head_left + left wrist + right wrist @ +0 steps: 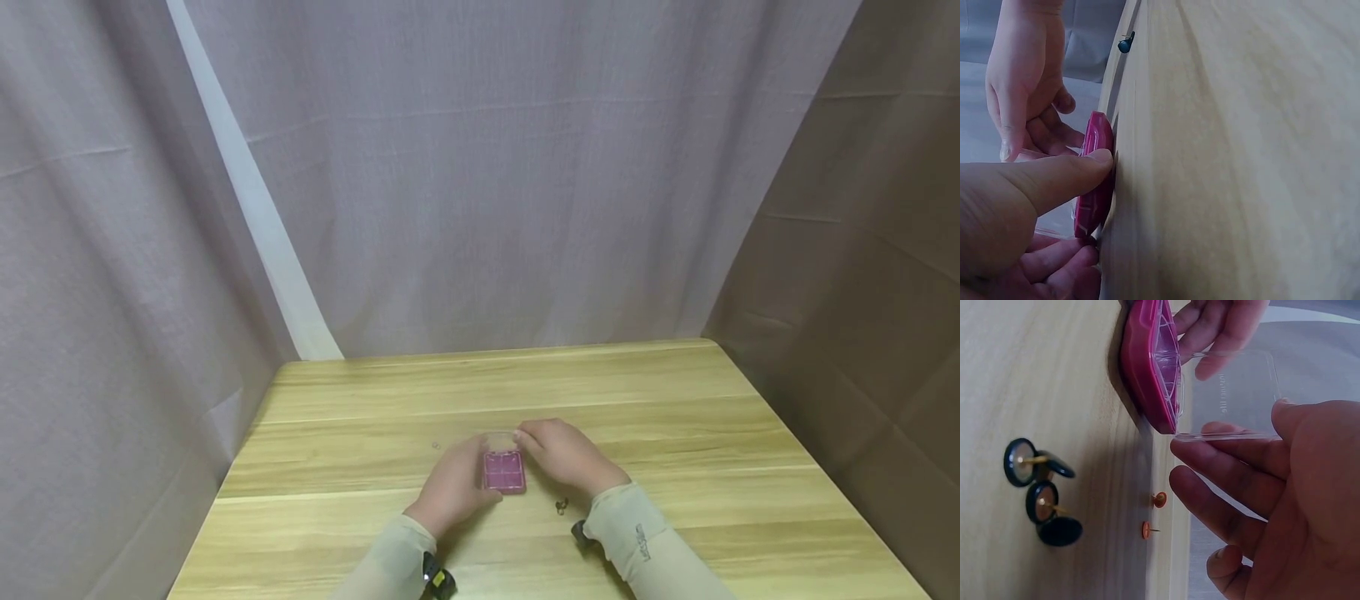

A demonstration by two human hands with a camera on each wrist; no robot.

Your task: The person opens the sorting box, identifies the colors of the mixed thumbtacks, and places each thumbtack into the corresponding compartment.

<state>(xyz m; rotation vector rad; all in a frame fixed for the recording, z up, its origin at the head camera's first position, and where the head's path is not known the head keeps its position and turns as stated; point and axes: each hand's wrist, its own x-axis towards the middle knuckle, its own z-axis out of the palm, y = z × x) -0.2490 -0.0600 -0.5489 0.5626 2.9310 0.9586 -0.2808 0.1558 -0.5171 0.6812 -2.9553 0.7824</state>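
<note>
A small box with a magenta base (504, 472) split into compartments sits on the wooden table. Its clear hinged lid (1235, 394) stands raised at the far side of the base. My left hand (452, 486) holds the base from the left, thumb (1079, 178) against its near side and fingers around the far side. My right hand (564, 454) pinches the lid's edge between thumb and fingers. Close to my right wrist lie several dark green thumbtacks (1042, 494) in a cluster. Two orange thumbtacks (1159, 499) rest farther off, beyond the right fingers in the right wrist view.
A tiny pale item (436, 445) lies on the table (360, 400) left of the box. Grey curtains (480, 208) hang behind the table and along both sides. A white strip (255, 183) shows between curtains at the back left.
</note>
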